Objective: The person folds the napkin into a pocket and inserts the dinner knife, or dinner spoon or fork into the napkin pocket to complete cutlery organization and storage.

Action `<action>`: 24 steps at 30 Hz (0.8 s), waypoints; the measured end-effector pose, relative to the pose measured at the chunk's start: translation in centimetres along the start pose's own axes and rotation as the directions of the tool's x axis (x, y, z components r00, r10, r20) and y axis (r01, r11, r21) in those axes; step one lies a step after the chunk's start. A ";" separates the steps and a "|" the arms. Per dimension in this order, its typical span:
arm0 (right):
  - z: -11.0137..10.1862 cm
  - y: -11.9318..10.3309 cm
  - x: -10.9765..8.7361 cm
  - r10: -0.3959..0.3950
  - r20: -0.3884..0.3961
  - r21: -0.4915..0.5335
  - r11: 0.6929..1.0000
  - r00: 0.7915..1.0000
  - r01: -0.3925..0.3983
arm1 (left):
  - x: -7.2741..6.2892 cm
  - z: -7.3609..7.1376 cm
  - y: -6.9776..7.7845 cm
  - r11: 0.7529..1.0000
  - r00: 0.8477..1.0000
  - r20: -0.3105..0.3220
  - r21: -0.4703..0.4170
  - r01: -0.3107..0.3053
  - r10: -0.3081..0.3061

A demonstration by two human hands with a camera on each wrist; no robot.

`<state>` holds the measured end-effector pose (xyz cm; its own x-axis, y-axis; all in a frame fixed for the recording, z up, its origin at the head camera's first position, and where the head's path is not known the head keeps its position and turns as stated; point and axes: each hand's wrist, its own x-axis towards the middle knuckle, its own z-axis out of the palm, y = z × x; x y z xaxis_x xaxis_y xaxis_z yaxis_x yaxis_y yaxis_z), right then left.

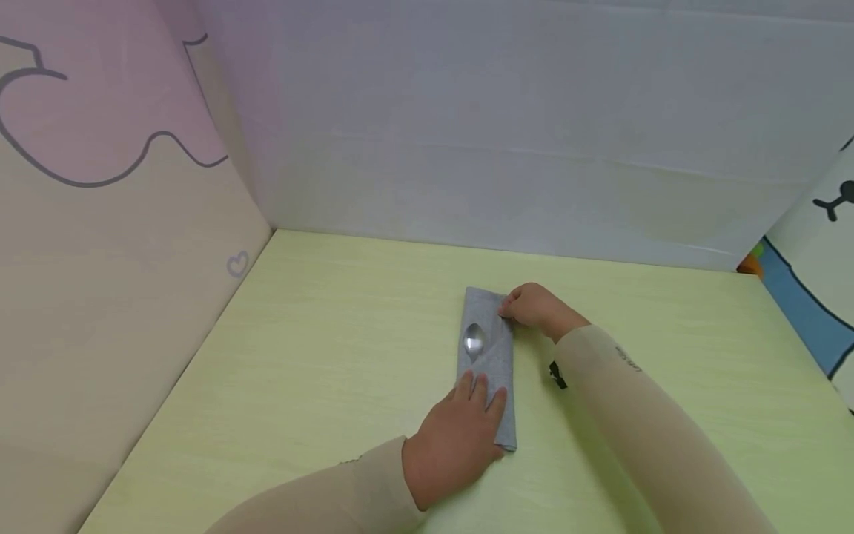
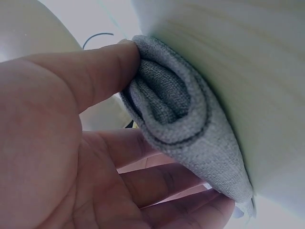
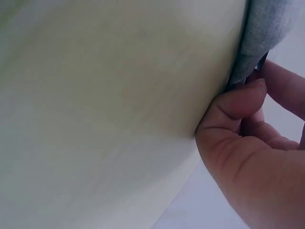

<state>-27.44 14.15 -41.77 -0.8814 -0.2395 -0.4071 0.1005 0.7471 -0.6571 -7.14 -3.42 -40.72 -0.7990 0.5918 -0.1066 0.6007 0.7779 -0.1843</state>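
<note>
A folded grey cloth napkin lies lengthwise on the table. On it a metal spoon shows its bowl; the handle is hidden beyond a fold. My left hand rests across the napkin's near part with fairly straight, spread fingers. In the left wrist view, the thumb touches the end of the napkin, where its rolled layers show. Near the far right corner, my right hand pinches the napkin's edge between thumb and fingers. The right wrist view shows this pinch at the grey cloth.
The pale yellow-green table meets a whitish back wall. A printed panel stands along the left side, another printed panel along the right. A small black item shows beside the right sleeve.
</note>
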 end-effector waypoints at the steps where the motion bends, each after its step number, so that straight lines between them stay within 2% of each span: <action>1: 0.0 0.0 0.0 -0.003 -0.003 -0.002 1.000 1.000 0.003 | 0.0 0.0 0.0 1.000 1.000 0.000 0.003 0.000 0.000; 9: 0.1 0.1 -1.0 -0.012 -0.023 0.006 1.000 1.000 0.012 | 0.2 0.2 -0.1 1.000 1.000 0.014 -0.011 0.006 -0.006; 13: -0.2 0.9 -2.6 -0.071 -0.007 -0.045 0.997 0.997 0.070 | 0.3 0.1 -0.2 1.000 0.999 0.034 -0.010 -0.005 0.005; 16: 0.0 1.5 -4.4 -0.117 -0.008 -0.090 0.989 0.993 0.115 | -0.2 0.1 -0.6 0.999 1.000 0.004 -0.032 -0.016 0.016; 20: 0.1 2.2 -7.1 -0.157 -0.039 -0.110 0.982 0.987 0.152 | -0.8 0.5 -2.1 0.992 0.999 -0.047 -0.124 -0.013 0.008; 24: -0.4 2.8 -9.6 -0.207 -0.117 -0.177 0.967 0.971 0.185 | -1.3 0.9 -4.7 0.980 0.997 -0.034 -0.190 0.061 -0.069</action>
